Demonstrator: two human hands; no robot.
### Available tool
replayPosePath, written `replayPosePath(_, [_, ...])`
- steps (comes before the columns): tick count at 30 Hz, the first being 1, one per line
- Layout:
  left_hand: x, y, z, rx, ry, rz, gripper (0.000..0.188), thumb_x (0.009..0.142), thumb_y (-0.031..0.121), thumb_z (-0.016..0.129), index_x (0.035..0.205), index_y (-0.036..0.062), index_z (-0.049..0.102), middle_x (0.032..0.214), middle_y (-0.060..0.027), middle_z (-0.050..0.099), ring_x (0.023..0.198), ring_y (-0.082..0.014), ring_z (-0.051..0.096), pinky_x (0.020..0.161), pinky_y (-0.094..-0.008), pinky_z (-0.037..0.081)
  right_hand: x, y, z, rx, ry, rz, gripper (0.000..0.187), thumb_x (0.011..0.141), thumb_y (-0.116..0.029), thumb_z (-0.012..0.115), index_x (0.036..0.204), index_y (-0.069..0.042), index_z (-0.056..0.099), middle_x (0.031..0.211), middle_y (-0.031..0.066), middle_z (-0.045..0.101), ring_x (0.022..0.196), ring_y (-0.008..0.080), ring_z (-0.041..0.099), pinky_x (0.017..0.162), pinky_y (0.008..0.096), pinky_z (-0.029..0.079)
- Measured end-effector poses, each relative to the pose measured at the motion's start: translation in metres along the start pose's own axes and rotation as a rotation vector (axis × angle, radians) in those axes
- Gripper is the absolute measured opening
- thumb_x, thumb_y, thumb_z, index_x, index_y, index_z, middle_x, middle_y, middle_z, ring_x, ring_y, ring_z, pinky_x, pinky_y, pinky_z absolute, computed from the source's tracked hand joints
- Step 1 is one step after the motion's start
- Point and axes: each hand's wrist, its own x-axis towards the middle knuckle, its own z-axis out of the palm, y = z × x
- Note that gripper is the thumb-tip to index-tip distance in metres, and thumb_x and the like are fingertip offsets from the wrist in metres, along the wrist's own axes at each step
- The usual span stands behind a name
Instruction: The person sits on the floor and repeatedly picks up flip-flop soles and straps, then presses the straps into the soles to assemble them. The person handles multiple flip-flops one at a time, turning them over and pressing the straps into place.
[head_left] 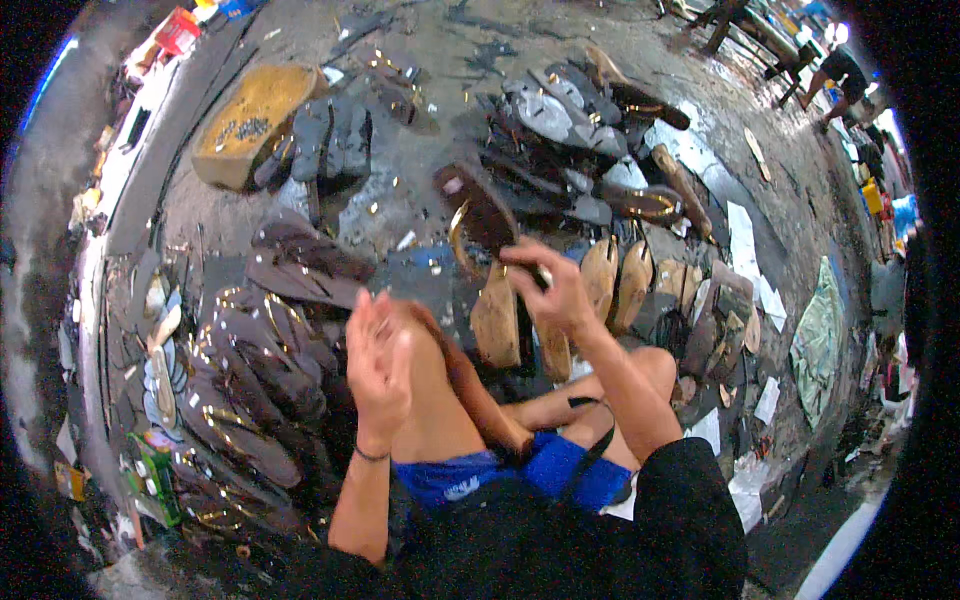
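Observation:
My right hand point(552, 290) is closed on the near end of a dark brown sandal point(482, 212) with a gold-trimmed strap. It holds the sandal tilted, above wooden shoe lasts point(496, 325). My left hand point(380, 375) is raised beside my knee, its fingers smeared by motion. Just beyond its fingertips lies a brown sole piece point(300, 262) on top of a heap of brown sandals with gold trim point(240, 350). Whether those fingers touch the piece, I cannot make out.
Dark and grey soles point(560, 115) are piled far right of centre. At far left, a yellowish block point(250, 120) bears small dark bits, with black sole pieces point(335, 140) beside it. Paper scraps point(743, 240) and a green cloth point(818, 345) lie right. A person point(838, 75) is far back.

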Motion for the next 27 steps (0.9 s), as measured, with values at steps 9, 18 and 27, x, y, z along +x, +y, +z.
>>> replayPosePath(9, [-0.097,0.089,-0.033,0.016,-0.693,-0.018,0.037,0.079,0.0,0.073,0.115,0.0018,0.062,0.111,-0.0154,0.067,0.105,-0.0253,0.066,0.09,-0.0357,0.052,-0.199,-0.127,-0.016,0.484,-0.216,0.211,0.041,0.081,-0.01,0.079,0.104,-0.006,0.045,0.124,0.0189,0.058,0.116,0.0265,0.058,0.102,0.0378,0.044])
replayPosePath(18, [-0.144,0.12,-0.055,0.089,-0.965,-0.042,0.058,0.073,-0.001,0.078,0.126,0.0025,0.055,0.118,-0.0162,0.066,0.106,-0.0318,0.066,0.092,-0.0411,0.051,-0.218,-0.194,-0.034,0.375,-0.339,-0.077,0.048,0.067,0.002,0.081,0.112,-0.003,0.063,0.115,0.0133,0.067,0.105,0.0299,0.068,0.089,0.0394,0.056])
replayPosePath(27, [-0.183,0.116,-0.076,0.219,-0.713,0.106,0.021,0.091,0.011,0.056,0.104,-0.0015,0.067,0.107,-0.0185,0.071,0.101,-0.0331,0.069,0.092,-0.0472,0.056,-0.222,-0.212,-0.024,0.153,-0.512,-0.128,0.06,0.07,-0.006,0.07,0.129,-0.009,0.063,0.114,0.0094,0.064,0.098,0.0277,0.063,0.084,0.0381,0.054])
